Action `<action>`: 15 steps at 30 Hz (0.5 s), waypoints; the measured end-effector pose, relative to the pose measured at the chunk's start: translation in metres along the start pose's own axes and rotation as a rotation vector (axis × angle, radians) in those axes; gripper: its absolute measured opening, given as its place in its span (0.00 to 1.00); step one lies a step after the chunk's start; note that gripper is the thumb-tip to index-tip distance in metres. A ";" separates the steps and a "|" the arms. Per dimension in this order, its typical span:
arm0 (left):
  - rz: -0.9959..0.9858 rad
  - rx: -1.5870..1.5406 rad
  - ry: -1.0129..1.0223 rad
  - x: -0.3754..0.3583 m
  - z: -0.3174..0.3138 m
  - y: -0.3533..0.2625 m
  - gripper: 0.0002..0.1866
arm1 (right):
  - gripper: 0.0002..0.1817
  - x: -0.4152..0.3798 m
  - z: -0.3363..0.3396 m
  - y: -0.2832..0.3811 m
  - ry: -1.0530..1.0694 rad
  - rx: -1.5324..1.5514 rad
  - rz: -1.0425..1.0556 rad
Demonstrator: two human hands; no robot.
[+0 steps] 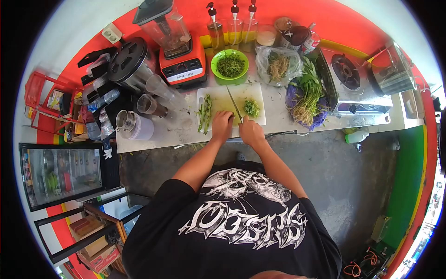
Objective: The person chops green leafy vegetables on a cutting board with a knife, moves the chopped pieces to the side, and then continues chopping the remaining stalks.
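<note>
My right hand is wrapped round the handle of a knife, whose blade points away from me across a white cutting board. Just left of the blade, my left hand rests on the board with curled fingers; whatever is under them is hidden. A small heap of chopped greens lies right of the knife. On the board's left side is a bunch of green stems. Behind the board stands a green bowl full of finely chopped greens.
A red blender stands back left, near plastic cups and a jug. Pump bottles line the wall. To the right lie a bag of roots, a leafy bunch and a gas stove.
</note>
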State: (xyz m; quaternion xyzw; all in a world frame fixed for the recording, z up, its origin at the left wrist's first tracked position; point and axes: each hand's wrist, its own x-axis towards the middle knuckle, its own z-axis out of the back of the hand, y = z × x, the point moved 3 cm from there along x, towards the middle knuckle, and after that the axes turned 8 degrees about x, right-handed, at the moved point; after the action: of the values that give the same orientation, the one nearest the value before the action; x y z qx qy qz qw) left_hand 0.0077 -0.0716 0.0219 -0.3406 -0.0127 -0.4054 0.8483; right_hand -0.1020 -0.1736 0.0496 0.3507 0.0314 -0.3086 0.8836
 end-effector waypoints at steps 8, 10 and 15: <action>-0.047 0.058 0.005 -0.006 0.006 -0.001 0.05 | 0.16 0.000 -0.016 0.007 0.104 -0.114 0.019; -0.027 0.066 0.015 -0.003 0.002 0.002 0.05 | 0.16 -0.007 -0.015 0.010 0.107 -0.155 0.018; 0.067 0.080 -0.002 -0.001 -0.005 0.010 0.07 | 0.16 -0.021 -0.016 0.010 0.172 -0.202 -0.070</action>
State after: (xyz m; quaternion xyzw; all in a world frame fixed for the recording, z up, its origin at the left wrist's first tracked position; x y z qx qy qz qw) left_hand 0.0130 -0.0695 0.0124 -0.3071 -0.0183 -0.3756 0.8742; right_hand -0.1101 -0.1463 0.0491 0.2840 0.1499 -0.3032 0.8972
